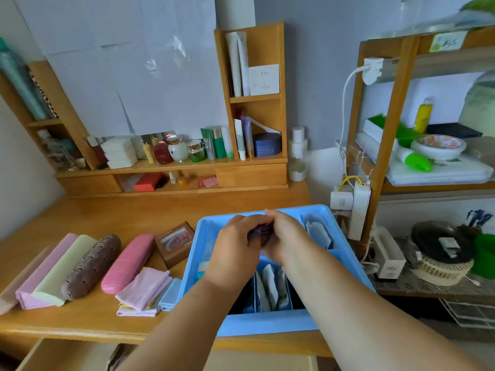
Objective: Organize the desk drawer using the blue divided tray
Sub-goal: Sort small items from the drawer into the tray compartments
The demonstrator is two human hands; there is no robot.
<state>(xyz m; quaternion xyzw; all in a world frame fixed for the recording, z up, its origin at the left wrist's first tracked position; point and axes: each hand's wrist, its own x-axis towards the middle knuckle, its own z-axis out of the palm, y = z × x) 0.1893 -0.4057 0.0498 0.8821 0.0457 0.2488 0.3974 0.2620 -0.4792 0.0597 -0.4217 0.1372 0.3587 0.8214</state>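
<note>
The blue divided tray sits on the wooden desk at the front right, with packets standing in its near and far compartments. Above its middle, my left hand and my right hand meet and together grip a small dark purple item, mostly hidden by the fingers. On the desk to the left lie a pink case, a brown spotted case, pale pink and green cases, a brown box and folded cloths. The open drawer shows at the bottom edge.
A wooden shelf unit with bottles and jars lines the back of the desk. A white bottle stands at its right end. Beside the tray on the right hang a power strip and plugs, in front of a wooden rack.
</note>
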